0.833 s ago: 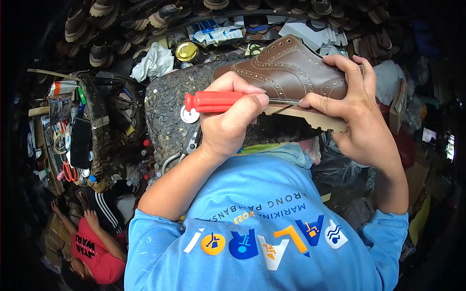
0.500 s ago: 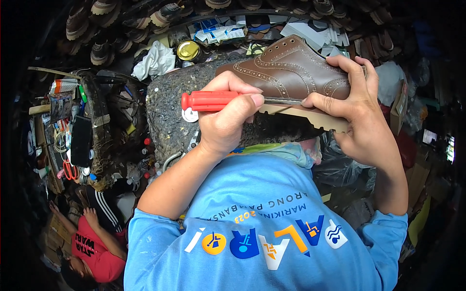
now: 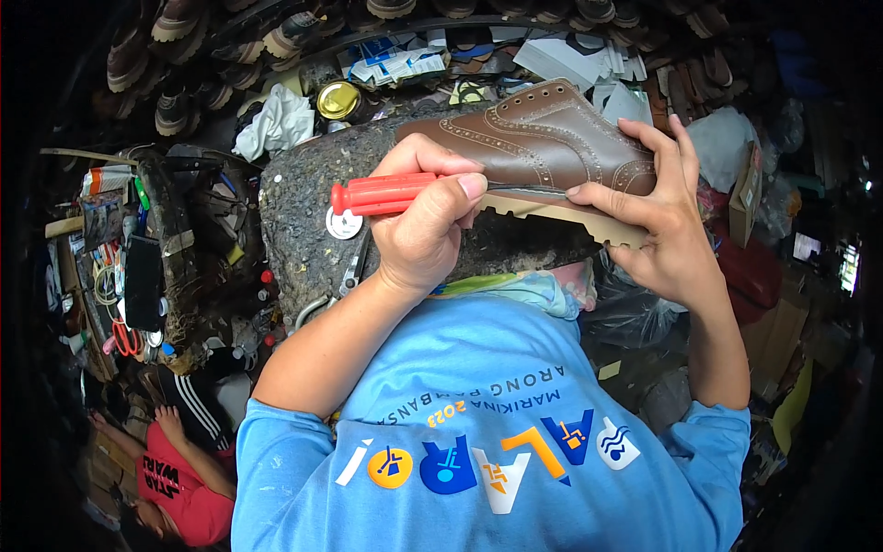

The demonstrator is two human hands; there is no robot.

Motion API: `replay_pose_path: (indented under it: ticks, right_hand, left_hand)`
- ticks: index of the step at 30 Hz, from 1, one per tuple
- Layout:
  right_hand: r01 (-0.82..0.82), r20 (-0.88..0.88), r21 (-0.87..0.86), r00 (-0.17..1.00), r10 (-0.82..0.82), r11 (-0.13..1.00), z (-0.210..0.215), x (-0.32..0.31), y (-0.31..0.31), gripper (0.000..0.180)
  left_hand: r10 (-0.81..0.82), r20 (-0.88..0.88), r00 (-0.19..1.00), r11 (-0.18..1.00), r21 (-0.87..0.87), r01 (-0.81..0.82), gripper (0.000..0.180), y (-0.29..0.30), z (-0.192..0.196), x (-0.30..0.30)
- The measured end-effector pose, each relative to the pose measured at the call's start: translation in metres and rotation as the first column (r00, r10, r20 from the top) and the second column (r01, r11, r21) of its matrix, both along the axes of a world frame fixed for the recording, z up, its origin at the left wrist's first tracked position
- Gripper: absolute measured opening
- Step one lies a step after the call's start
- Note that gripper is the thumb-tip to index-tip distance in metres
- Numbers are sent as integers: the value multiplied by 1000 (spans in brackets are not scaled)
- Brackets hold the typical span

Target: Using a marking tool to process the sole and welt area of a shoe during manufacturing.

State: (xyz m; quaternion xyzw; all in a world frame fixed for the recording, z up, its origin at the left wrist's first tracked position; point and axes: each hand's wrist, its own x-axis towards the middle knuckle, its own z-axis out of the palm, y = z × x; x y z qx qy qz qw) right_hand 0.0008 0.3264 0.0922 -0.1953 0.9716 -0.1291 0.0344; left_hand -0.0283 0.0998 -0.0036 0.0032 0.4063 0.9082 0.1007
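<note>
A brown leather brogue shoe (image 3: pixel 543 138) lies on its side with its toe to the left, its light tan lugged sole (image 3: pixel 552 214) toward me. My right hand (image 3: pixel 676 207) is closed round the heel end, thumb pressed along the seam where upper meets sole. In my left hand (image 3: pixel 423 221) is a screwdriver-like tool (image 3: pixel 379 194) with a fluted red handle. Its thin metal shaft runs rightward along that seam, close to my right thumb. Where exactly the tip sits is hard to make out.
Beneath the shoe is a dark, rough work block (image 3: pixel 299 198). Behind it stand a gold-lidded can (image 3: pixel 338 99) and a crumpled white cloth (image 3: pixel 275 123). A tool-crowded stand (image 3: pixel 179 244) is at left, with scissors (image 3: pixel 126 338). Another person in a red shirt (image 3: pixel 184 483) sits lower left.
The whole view has shifted slightly, so everything sits a little further left. Both hands keep their holds, and the tool still lies along the shoe's seam.
</note>
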Motion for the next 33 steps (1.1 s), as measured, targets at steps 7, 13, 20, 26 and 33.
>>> replay_pose_path:
  ticks: [7,13,20,26,33]
  right_hand:
    - [-60,23,-14,998,61,998,-2,-1,7,53]
    - [-87,21,24,996,86,996,-3,1,7,55]
    - [-88,31,28,996,87,996,-3,3,6,54]
    - [-95,4,36,996,95,995,4,0,0,48]
    - [-96,0,2,995,96,995,8,-6,-6,49]
  left_hand:
    - [46,-70,996,990,-131,-55,12,8,-2,3]
    - [90,-173,981,972,-198,-124,13,9,-16,7]
    - [57,-194,979,991,-104,-78,13,6,-14,6]
    - [114,-37,993,993,-38,-115,11,-26,1,-1]
    - [307,3,952,724,-650,-231,9,-133,-17,5]
